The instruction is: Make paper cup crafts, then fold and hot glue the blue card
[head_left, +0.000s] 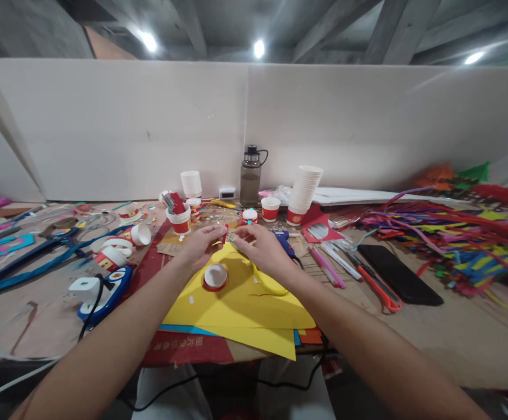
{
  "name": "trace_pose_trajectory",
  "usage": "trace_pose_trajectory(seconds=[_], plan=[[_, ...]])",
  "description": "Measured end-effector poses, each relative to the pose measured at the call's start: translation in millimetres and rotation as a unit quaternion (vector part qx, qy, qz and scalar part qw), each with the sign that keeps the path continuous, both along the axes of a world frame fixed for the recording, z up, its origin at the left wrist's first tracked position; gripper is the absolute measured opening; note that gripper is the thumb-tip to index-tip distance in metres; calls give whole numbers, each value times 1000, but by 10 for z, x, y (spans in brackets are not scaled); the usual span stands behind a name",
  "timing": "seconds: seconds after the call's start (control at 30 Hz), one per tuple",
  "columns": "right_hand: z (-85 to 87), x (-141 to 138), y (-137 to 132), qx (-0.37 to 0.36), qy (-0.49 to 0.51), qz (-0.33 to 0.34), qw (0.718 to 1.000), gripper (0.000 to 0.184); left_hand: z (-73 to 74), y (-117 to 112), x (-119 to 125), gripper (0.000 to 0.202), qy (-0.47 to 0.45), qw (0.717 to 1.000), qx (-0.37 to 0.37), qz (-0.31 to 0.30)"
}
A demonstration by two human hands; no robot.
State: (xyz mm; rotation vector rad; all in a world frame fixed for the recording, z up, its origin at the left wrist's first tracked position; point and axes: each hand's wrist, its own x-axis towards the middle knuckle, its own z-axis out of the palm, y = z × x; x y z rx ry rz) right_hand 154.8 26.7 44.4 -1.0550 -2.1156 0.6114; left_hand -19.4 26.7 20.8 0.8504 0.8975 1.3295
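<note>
Both of my hands meet over the far end of a yellow paper sheet (240, 300). My left hand (199, 248) has its fingers pinched on a small red piece (224, 234). My right hand (262, 248) is closed in a pinch beside it, on something too small to name. A cut red-and-white paper cup (215, 276) stands on the yellow sheet just below my left hand. A yellow strip (271, 284) curls under my right wrist.
A blue glue gun (282, 240) lies by my right hand. Red cups (270, 208), a stack of white cups (304, 192), a dark bottle (250, 176), pens (327, 267), an orange cutter (378, 289), a black phone (398, 274), coloured strips (455, 239), and a plug (87, 289) surround the sheet.
</note>
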Motion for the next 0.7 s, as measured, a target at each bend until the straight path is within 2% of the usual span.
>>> trace_pose_trajectory(seconds=[0.23,0.4,0.5,0.57,0.63,0.7], plan=[[-179,-176,99,-128,156,38,979,24,-48,-31,85,19,5,1000,19,4],[-219,-165,81,-174,194,54,964,22,-101,-57,131,18,28,999,25,-6],[-226,-136,91,-180,178,54,966,19,-102,-66,140,19,55,997,39,-26],[-234,-106,104,-175,146,52,972,16,-74,-52,105,22,110,992,58,-33],[-250,-68,115,-165,98,40,981,13,-27,-20,20,26,206,975,79,-22],[-271,-29,116,-153,39,28,987,11,26,13,-104,26,336,935,115,-7]])
